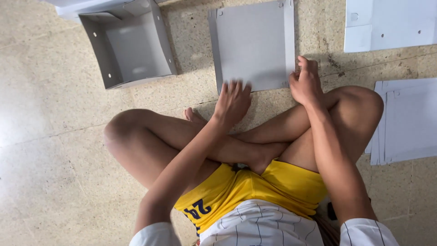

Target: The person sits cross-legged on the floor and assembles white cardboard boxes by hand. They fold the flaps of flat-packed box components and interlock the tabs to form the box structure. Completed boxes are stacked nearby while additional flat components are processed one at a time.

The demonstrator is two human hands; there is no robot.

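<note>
Left hand (pixel 233 102) presses flat grey sheet (pixel 253 43); right hand (pixel 305 82) pinches its corner.

Speckled beige terrazzo floor (pixel 50 191)

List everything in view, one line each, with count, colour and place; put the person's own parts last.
Flat panel: one, grey, on the floor in front of the crossed legs, under both hands.
Folded box: one, grey, open, top left on the floor.
Flat sheets top right: pale white-grey, count unclear, partly cut off by the edge.
Sheet stack: several, pale grey, right edge beside the knee.
Floor: one, beige speckled stone.
Shorts: one pair, yellow.
Shirt: one, white with thin stripes.
Left hand: flat on the panel's near edge.
Right hand: fingers at the panel's right corner.
</note>
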